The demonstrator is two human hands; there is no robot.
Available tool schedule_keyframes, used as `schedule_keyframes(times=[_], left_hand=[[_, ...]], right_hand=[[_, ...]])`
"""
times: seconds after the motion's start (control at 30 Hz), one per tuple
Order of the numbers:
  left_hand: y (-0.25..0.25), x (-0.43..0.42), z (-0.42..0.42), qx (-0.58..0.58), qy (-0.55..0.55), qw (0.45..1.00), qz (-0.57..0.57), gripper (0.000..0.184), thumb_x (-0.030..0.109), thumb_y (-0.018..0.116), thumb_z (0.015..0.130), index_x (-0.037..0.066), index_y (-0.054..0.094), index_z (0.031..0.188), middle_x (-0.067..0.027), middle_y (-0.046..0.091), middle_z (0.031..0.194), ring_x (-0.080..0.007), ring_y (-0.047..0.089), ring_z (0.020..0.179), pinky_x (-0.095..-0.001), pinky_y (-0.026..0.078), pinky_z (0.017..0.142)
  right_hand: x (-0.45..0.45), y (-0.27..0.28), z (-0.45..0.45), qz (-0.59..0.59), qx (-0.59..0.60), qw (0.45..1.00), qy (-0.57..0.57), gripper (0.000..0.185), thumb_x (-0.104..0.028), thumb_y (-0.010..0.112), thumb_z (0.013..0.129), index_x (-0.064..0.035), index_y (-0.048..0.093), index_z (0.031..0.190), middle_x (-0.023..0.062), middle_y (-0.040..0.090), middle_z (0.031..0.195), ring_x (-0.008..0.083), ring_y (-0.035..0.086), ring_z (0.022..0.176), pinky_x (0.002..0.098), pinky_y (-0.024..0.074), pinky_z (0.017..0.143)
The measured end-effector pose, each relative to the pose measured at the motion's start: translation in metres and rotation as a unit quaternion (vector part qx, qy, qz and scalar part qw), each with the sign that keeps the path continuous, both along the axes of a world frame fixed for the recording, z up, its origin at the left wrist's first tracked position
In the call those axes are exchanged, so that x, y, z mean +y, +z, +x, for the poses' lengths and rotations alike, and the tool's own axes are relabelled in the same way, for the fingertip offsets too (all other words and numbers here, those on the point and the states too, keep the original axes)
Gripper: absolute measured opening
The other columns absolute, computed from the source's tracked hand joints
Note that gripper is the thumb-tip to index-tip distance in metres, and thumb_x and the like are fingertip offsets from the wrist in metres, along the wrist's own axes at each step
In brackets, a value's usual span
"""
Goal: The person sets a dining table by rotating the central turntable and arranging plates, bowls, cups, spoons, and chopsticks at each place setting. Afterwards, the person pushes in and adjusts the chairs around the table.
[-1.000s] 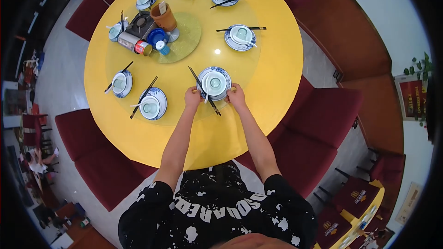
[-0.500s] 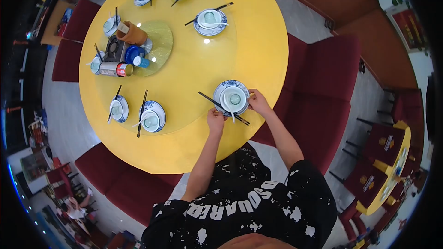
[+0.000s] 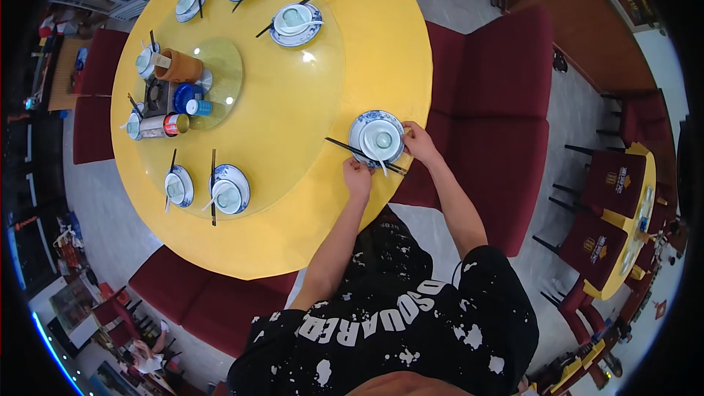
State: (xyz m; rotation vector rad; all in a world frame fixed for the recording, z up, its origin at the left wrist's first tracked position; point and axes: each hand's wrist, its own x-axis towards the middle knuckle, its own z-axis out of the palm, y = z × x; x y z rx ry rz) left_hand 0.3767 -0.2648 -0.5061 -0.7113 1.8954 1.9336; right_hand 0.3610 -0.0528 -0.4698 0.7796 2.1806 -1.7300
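Note:
A blue-and-white plate (image 3: 357, 126) is between my two hands near the table's right edge. My left hand (image 3: 358, 177) pinches its near rim, beside the chopsticks, fingertips partly hidden. On the opposite side, my right hand (image 3: 419, 143) grips the right rim with fingers closed. Stacked on the plate are a white bowl (image 3: 367, 137) and a small clear glass cup (image 3: 383, 140). A white spoon (image 3: 382, 165) points toward me from the bowl. Dark chopsticks (image 3: 341, 145) lie slanted across the plate's near left side.
Similar settings, such as a plate (image 3: 243, 180) at lower left, stand around the yellow table (image 3: 293, 242). A glass turntable bears a brown container (image 3: 178, 66), a blue container (image 3: 187, 95) and cans. Dark red chairs (image 3: 488, 147) border the table.
Both hands have moved the plate and its stack rightward, closer to the table's right edge. My view has shifted too, so the other settings appear further left.

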Motion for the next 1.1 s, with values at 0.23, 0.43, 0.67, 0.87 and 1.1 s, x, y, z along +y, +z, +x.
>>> schedule_keyframes(times=[0.23, 0.43, 0.67, 0.87, 1.1], left_hand=[[0.018, -0.018, -0.01, -0.047, -0.072, 0.996, 0.038, 0.029, 0.004, 0.057, 0.096, -0.003, 0.042, 0.12, -0.0154, 0.062, 0.1, -0.0244, 0.07, 0.079, -0.033, 0.06, 0.068], [0.019, -0.025, -0.013, -0.075, -0.067, 0.989, 0.107, 0.03, 0.004, 0.058, 0.095, -0.005, 0.045, 0.121, -0.014, 0.063, 0.099, -0.0236, 0.07, 0.083, -0.0334, 0.06, 0.071], [0.021, -0.043, -0.008, -0.072, -0.129, 0.986, 0.078, 0.028, 0.011, 0.055, 0.098, -0.004, 0.052, 0.121, -0.0144, 0.067, 0.095, -0.0204, 0.068, 0.074, -0.0301, 0.057, 0.067], [0.017, -0.082, 0.013, -0.083, -0.141, 0.985, 0.062, 0.028, 0.016, 0.052, 0.099, -0.003, 0.056, 0.12, -0.0152, 0.067, 0.095, -0.02, 0.068, 0.073, -0.0295, 0.056, 0.066], [0.034, -0.129, 0.039, -0.099, -0.124, 0.984, 0.08, 0.027, 0.015, 0.051, 0.1, -0.003, 0.057, 0.12, -0.0152, 0.067, 0.092, -0.021, 0.069, 0.075, -0.0304, 0.057, 0.067]], right_hand=[[-0.008, 0.022, 0.044, 0.136, 0.034, 0.984, -0.113, 0.04, -0.016, 0.061, 0.093, -0.0032, 0.057, 0.13, 0.0095, 0.066, 0.084, 0.0153, 0.064, 0.072, 0.0288, 0.0517, 0.067], [-0.032, 0.015, 0.11, -0.037, -0.079, 0.962, -0.259, 0.029, -0.021, 0.059, 0.095, -0.0018, 0.062, 0.116, 0.0074, 0.067, 0.084, 0.0151, 0.066, 0.067, 0.0274, 0.0532, 0.058], [-0.053, 0.021, 0.106, -0.173, -0.098, 0.946, -0.254, 0.022, -0.016, 0.056, 0.098, -0.0011, 0.06, 0.115, 0.0094, 0.068, 0.09, 0.0148, 0.065, 0.068, 0.0259, 0.0539, 0.061], [-0.061, 0.023, 0.104, -0.22, -0.059, 0.929, -0.292, 0.023, -0.009, 0.057, 0.098, 0.0029, 0.059, 0.117, 0.0114, 0.068, 0.091, 0.0163, 0.066, 0.071, 0.0272, 0.0557, 0.065], [-0.073, 0.016, 0.107, -0.26, -0.036, 0.903, -0.34, 0.026, -0.008, 0.058, 0.099, 0.0024, 0.057, 0.122, 0.0118, 0.066, 0.096, 0.0188, 0.067, 0.081, 0.0298, 0.0572, 0.075]])
